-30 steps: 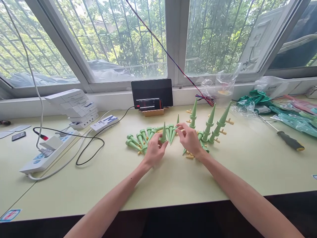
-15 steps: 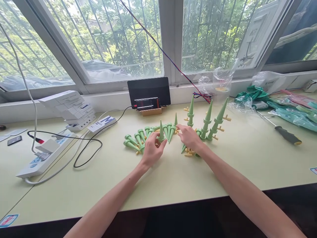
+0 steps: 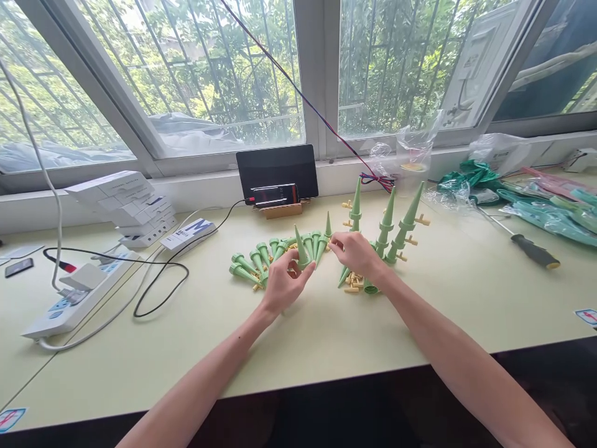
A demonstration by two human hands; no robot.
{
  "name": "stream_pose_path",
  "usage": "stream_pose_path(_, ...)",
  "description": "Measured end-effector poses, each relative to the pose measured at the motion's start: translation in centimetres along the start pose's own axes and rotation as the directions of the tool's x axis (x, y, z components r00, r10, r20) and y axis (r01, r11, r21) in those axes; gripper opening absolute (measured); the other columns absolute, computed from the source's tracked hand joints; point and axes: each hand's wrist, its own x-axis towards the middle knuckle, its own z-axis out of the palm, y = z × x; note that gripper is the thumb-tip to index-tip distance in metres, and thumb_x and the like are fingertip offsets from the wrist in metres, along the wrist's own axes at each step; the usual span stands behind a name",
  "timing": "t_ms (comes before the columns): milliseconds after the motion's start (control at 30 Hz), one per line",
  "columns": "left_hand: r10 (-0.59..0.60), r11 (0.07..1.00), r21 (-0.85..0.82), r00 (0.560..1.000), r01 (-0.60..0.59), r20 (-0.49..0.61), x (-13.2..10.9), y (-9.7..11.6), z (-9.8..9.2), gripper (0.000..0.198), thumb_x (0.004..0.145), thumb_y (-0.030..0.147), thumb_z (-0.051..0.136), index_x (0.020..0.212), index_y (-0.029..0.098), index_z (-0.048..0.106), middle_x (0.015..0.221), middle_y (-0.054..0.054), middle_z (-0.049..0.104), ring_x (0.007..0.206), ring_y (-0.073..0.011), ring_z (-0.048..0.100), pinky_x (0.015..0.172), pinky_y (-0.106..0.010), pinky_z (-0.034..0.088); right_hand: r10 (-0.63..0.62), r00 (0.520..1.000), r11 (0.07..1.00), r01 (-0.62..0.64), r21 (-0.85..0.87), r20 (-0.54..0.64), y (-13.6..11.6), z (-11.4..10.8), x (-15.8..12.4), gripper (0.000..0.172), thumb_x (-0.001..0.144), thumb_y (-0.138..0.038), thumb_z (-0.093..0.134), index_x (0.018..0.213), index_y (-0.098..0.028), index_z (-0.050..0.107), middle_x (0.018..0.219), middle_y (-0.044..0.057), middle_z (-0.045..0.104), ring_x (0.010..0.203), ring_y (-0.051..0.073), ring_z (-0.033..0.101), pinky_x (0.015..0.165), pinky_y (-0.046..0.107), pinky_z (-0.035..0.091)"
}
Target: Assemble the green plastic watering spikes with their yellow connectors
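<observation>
My left hand (image 3: 283, 283) is closed around a green plant-watering spike (image 3: 301, 247), whose point faces up and leans slightly left. My right hand (image 3: 357, 255) is in a pinch just right of a small upright spike (image 3: 328, 224); whether anything is between its fingertips is hidden. Several green spikes (image 3: 242, 269) lie fanned out behind and left of my left hand. Below my right hand is a heap of small yellow valves (image 3: 353, 283), with another spike lying partly over it. Stacked spikes with yellow side valves (image 3: 386, 227) stand upright beyond my right forearm.
A tablet (image 3: 277, 168) with a phone before it leans near the window. At left are stacked white boxes (image 3: 125, 205), a power strip (image 3: 60, 317) and loose black cable. A screwdriver (image 3: 534, 250) and green plastic bags (image 3: 550, 211) lie at right. The table's front edge runs below my forearms.
My right hand has drawn back slightly from the small upright spike, its fingers more closed. The spike in my left hand has tipped a little left. The whole view has shifted slightly.
</observation>
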Motion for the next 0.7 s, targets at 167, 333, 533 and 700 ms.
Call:
stream_pose_path(167, 0.011, 1.0, -0.006, 1.0, -0.011, 0.006, -0.1, 0.1, 0.0, 0.026, 0.082, 0.043, 0.066, 0.09, 0.019, 0.061, 0.081, -0.004, 0.067, 0.067, -0.0155, 0.064, 0.054, -0.024, 0.05, -0.021, 0.995, 0.998, 0.026, -0.053, 0.099, -0.6, -0.2, -0.1, 0.024, 0.092, -0.021, 0.05, 0.068, -0.018, 0.051, 0.063, 0.001, 0.055, 0.059, 0.012, 0.046, 0.054, 0.024, 0.027)
stream_pose_path(333, 0.039, 0.999, 0.001, 0.999, -0.039, -0.015, -0.1, 0.2, -0.1, 0.026, 0.081, 0.043, 0.066, 0.089, 0.019, 0.062, 0.078, -0.003, 0.066, 0.065, -0.0152, 0.063, 0.051, -0.024, 0.049, -0.011, 0.973, 0.987, 0.047, -0.151, 0.232, -1.5, -0.8, -0.8, 0.03, 0.088, -0.02, 0.053, 0.06, -0.018, 0.044, 0.062, 0.002, 0.051, 0.062, 0.014, 0.046, 0.053, 0.025, 0.025)
stream_pose_path(533, 0.038, 0.999, 0.017, 0.999, -0.038, 0.008, -0.3, 0.6, -0.1, 0.025, 0.082, 0.042, 0.066, 0.092, 0.019, 0.063, 0.08, -0.004, 0.066, 0.062, -0.0141, 0.061, 0.051, -0.025, 0.049, -0.043, 0.873, 0.998, 0.061, -0.021, 0.486, -1.7, -2.4, -1.4, 0.026, 0.077, -0.016, 0.061, 0.056, -0.018, 0.045, 0.059, -0.001, 0.052, 0.06, 0.012, 0.047, 0.053, 0.025, 0.028)
stream_pose_path(700, 0.059, 0.998, 0.033, 0.998, -0.06, 0.027, -0.4, 0.6, 0.1, 0.023, 0.082, 0.04, 0.066, 0.091, 0.019, 0.063, 0.08, -0.003, 0.065, 0.057, -0.0114, 0.055, 0.05, -0.024, 0.047, -0.063, 0.796, 0.998, 0.043, 0.047, 0.601, -1.3, -3.8, -1.1, 0.019, 0.068, -0.021, 0.068, 0.058, -0.017, 0.053, 0.062, -0.001, 0.056, 0.067, 0.013, 0.052, 0.053, 0.024, 0.032)
